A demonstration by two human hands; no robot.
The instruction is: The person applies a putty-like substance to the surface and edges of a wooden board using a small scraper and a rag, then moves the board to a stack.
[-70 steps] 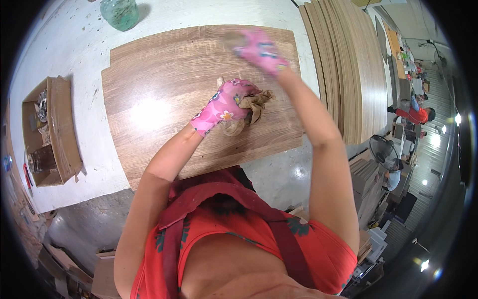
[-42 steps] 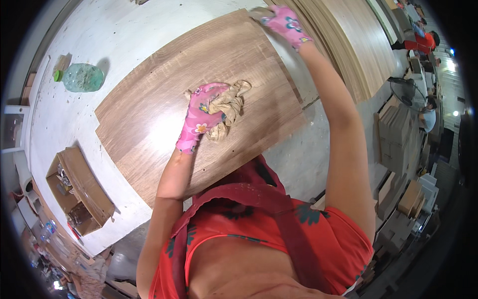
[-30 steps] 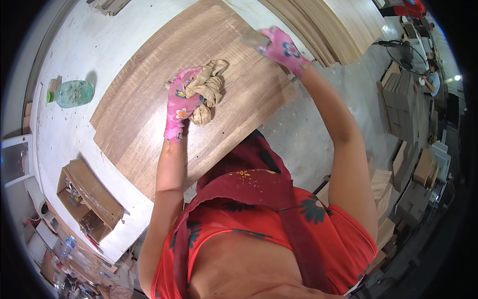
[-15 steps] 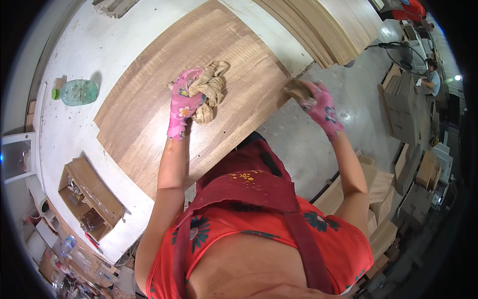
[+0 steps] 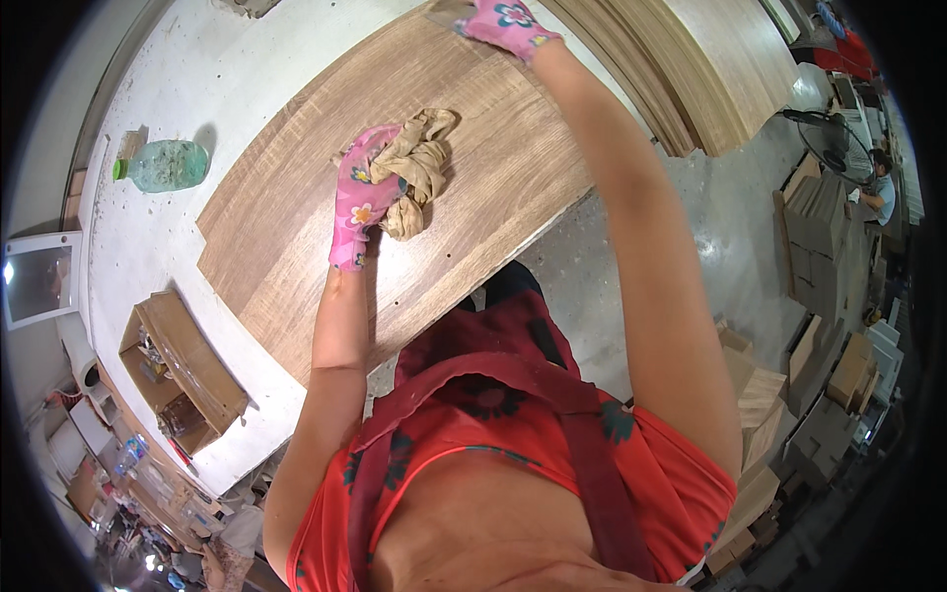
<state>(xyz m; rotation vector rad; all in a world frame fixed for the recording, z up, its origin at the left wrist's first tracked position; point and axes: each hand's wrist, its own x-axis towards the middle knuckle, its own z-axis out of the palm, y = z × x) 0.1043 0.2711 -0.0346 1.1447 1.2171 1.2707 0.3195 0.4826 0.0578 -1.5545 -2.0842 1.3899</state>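
Observation:
A wood-grain panel (image 5: 306, 197) with a curved far-left edge lies flat on the white table (image 5: 109, 247). On its middle, my left hand (image 5: 363, 187) in a pink flowered glove grips a bunched beige rag (image 5: 419, 163). My right hand (image 5: 503, 25), in a matching glove, is stretched out to the panel's far end at the top of the view. It is closed on a small grey-brown piece (image 5: 451, 12), partly cut off by the picture's edge and too unclear to name. Two small dark holes show near the panel's close edge.
A greenish plastic bottle (image 5: 170, 166) lies on the table at the left. Nearer stands an open cardboard box (image 5: 187, 360) with small items inside. Stacked panels (image 5: 681, 69) rise at the far right. A person (image 5: 881, 187) is in the right background, near a fan (image 5: 824, 133).
My right hand has swung from the panel's right corner up and left to its far end, carrying the small piece. My left hand stays in place on the rag.

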